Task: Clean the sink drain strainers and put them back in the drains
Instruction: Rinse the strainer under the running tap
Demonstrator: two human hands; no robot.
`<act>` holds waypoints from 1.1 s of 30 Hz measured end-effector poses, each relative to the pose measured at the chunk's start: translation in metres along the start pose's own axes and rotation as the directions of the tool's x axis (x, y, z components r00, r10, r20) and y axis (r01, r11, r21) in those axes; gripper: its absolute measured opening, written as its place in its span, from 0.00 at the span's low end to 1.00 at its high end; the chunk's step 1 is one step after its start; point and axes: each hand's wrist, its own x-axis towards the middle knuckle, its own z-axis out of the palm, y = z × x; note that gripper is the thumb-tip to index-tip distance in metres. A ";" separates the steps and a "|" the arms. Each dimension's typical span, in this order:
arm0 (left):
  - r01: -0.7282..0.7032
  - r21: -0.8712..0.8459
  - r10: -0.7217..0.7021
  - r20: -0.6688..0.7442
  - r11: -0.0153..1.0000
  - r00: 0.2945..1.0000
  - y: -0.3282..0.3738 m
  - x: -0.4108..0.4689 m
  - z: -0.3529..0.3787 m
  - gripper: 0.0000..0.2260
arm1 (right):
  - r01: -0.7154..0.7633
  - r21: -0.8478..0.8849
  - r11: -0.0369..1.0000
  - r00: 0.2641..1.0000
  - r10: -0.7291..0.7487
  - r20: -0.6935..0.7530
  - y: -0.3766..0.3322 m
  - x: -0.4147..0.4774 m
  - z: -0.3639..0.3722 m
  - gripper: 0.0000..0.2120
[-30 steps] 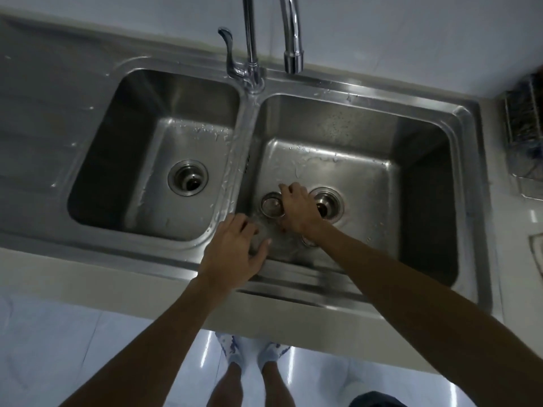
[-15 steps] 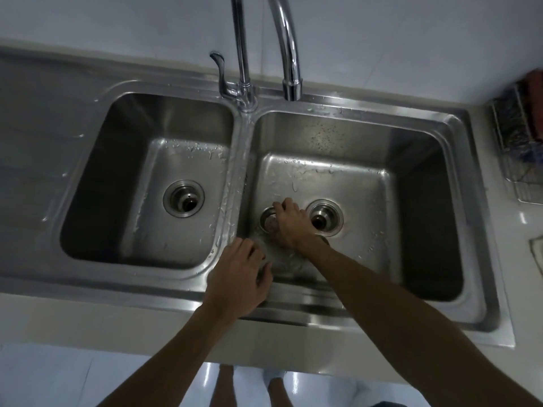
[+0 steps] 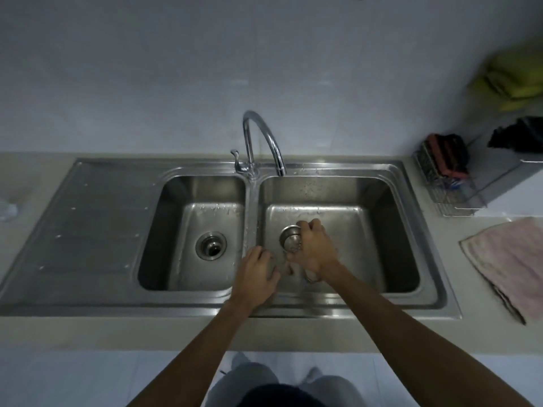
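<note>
Strainer (image 3: 290, 238) sits gripped in right hand (image 3: 316, 248), protruding left.

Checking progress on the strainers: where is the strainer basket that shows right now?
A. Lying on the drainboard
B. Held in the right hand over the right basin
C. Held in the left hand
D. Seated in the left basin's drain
B: the right hand grips the strainer basket, lifted within the right basin; the left basin's drain looks open.

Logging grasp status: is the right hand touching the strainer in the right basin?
Touching. The head view shows the right hand with fingers curled over the strainer.
</note>
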 end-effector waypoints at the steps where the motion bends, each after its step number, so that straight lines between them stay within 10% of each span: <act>1: 0.010 -0.012 -0.011 -0.003 1.000 1.000 0.000 0.004 -0.011 0.10 | -0.009 0.028 1.000 1.000 0.009 -0.013 -0.007 -0.005 -0.008 0.39; 18: -0.075 0.339 -0.035 0.309 0.938 0.951 -0.052 0.151 -0.154 0.33 | -0.153 0.305 0.940 0.979 0.186 -0.083 -0.050 0.011 -0.041 0.44; 33: -0.163 0.639 -0.230 0.486 0.752 0.843 -0.074 0.232 -0.148 0.32 | -0.008 0.222 0.975 0.997 0.026 -0.077 -0.040 0.072 -0.068 0.40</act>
